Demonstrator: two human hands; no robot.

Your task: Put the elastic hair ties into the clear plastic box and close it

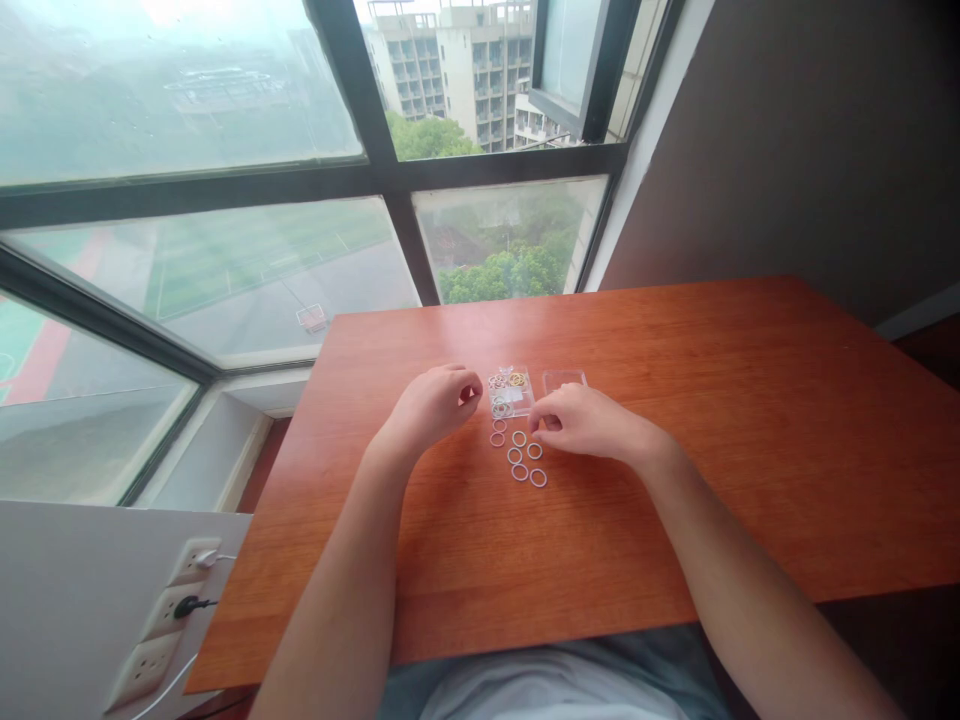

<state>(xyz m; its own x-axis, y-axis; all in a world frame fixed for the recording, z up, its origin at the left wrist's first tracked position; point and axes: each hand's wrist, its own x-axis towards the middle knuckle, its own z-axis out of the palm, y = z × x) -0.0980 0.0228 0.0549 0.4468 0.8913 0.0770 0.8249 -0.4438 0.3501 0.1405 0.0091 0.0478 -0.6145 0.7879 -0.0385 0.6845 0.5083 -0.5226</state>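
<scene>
A small clear plastic box (pixel 523 403) lies between my hands, with white, pink and yellow rings in its compartments. My left hand (pixel 437 402) is just left of the box, its fingers curled in; whether they hold anything is hidden. On the box's right, my right hand (pixel 589 420) is closed, thumb and fingers bent together near its lower right corner. What those fingertips hold, if anything, cannot be made out. Several thin rings, like small hair ties, lie loose in front of the box, among them a pink ring (pixel 497 439) and a pale purple ring (pixel 538 478).
A clear lid or tray (pixel 564 378) lies behind my right hand, partly covered by it. All this rests on a reddish-brown wooden table (pixel 750 430). Large windows (pixel 510 240) border its far and left sides. Wall sockets (pixel 161 610) with plugged-in cables are at lower left.
</scene>
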